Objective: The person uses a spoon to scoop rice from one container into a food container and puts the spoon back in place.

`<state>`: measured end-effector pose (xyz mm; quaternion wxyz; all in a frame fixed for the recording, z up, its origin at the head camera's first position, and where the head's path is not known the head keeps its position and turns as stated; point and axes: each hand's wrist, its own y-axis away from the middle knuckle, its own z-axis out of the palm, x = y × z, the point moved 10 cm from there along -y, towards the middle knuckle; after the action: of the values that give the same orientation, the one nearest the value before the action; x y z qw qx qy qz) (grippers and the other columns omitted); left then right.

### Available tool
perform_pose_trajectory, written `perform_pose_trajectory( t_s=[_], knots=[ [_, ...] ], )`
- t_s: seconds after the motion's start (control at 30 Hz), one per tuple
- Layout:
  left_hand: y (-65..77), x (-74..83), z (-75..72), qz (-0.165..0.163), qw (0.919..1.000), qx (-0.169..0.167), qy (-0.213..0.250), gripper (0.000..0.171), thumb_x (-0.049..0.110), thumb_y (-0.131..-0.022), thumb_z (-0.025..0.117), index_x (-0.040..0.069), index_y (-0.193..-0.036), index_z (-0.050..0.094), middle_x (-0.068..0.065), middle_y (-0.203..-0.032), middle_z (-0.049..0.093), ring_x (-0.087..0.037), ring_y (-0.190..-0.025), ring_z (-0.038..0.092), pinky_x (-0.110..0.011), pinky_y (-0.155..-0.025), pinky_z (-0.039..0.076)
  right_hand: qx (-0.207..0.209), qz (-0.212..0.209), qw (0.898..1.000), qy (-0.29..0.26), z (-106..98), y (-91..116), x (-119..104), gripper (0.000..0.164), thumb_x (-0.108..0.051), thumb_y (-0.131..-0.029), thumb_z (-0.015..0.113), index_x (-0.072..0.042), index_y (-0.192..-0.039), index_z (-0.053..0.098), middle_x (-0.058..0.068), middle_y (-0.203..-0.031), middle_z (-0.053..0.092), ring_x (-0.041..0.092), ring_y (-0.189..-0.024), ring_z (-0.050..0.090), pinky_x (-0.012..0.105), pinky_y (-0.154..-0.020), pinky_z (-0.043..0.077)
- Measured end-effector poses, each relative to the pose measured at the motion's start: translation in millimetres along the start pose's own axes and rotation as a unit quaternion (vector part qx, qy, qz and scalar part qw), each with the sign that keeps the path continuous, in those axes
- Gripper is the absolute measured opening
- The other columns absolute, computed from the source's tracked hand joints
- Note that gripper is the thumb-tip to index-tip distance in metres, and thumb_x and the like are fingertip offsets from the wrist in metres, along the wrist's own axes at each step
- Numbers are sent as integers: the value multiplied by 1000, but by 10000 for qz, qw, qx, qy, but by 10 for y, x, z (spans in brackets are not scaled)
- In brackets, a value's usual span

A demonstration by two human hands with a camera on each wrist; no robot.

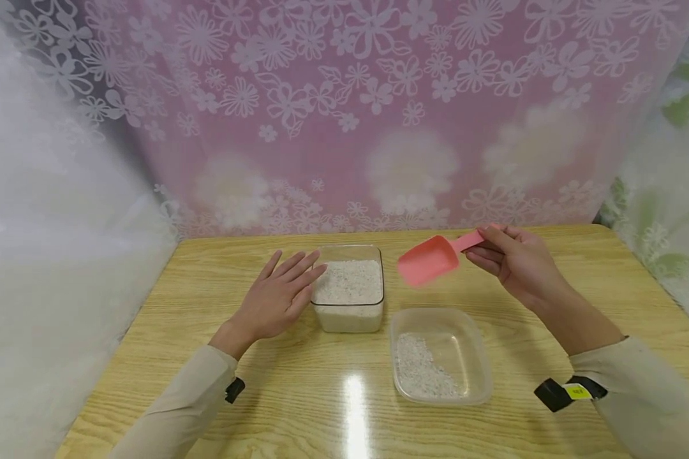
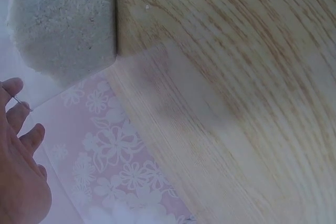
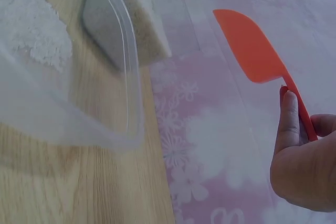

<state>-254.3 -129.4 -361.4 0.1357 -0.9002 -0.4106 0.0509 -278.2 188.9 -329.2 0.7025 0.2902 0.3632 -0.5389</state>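
Note:
In the head view my right hand [image 1: 522, 261] holds a pink scoop [image 1: 427, 260] by its handle, raised over the table, with no grains visible in its bowl. The right wrist view shows the scoop [image 3: 252, 48] side-on, its handle pinched between the thumb and fingers [image 3: 289, 121]. My left hand [image 1: 278, 296] rests against the left side of a clear square container [image 1: 350, 320], its fingers fairly straight and fingertips at the rim. White rice-like grains [image 1: 347, 282] fill much of that container. Nearer and to the right stands a shallower translucent container [image 1: 473, 357] with a smaller heap of grains [image 1: 422, 370].
Both containers stand on a wood-grain table [image 1: 287, 389]. A pink flowered curtain [image 1: 333, 159] hangs right behind the table's far edge. Pale sheets hang at the left and right sides.

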Motion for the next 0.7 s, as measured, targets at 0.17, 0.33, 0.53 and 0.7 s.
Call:
perform_pose_trajectory(
  t_s=[0.17, 0.33, 0.53, 0.7],
  knots=[
    [-12, -34, -5, 2, 10000, -21, -33, 47, 35, -105, 27, 21, -148, 39, -1, -155, 27, -23, -142, 23, -46, -116, 3, 172, 14, 9998, 73, 129, -169, 98, 15, -10, -94, 61, 2, -103, 62, 15, -90, 71, 22, -81, 71, 30, -78, 55],
    [-32, -48, -14, 102, 9999, 10, -109, 47, 33, -104, 30, 20, -149, 38, -1, -155, 27, -24, -142, 22, -45, -116, 3, 433, 61, 9988, 235, 214, -308, 209, 20, -12, -92, 63, 3, -105, 59, 14, -89, 70, 21, -78, 71, 30, -77, 55],
    [-59, -56, -33, 238, 9994, 47, -261, 48, 34, -104, 27, 19, -149, 38, -1, -155, 26, -23, -143, 18, -45, -116, 5, 524, 1, 9967, 626, 311, -439, 302, 22, -12, -93, 63, 5, -105, 55, 13, -86, 70, 19, -76, 71, 30, -77, 55],
    [-85, -70, -40, 354, 9989, 74, -313, 49, 35, -104, 25, 18, -148, 40, -2, -155, 28, -23, -142, 20, -45, -116, 5, 570, -162, 9909, 1205, 401, -527, 330, 21, -11, -96, 59, 7, -101, 50, 11, -83, 69, 19, -76, 71, 31, -76, 55]
  ],
)
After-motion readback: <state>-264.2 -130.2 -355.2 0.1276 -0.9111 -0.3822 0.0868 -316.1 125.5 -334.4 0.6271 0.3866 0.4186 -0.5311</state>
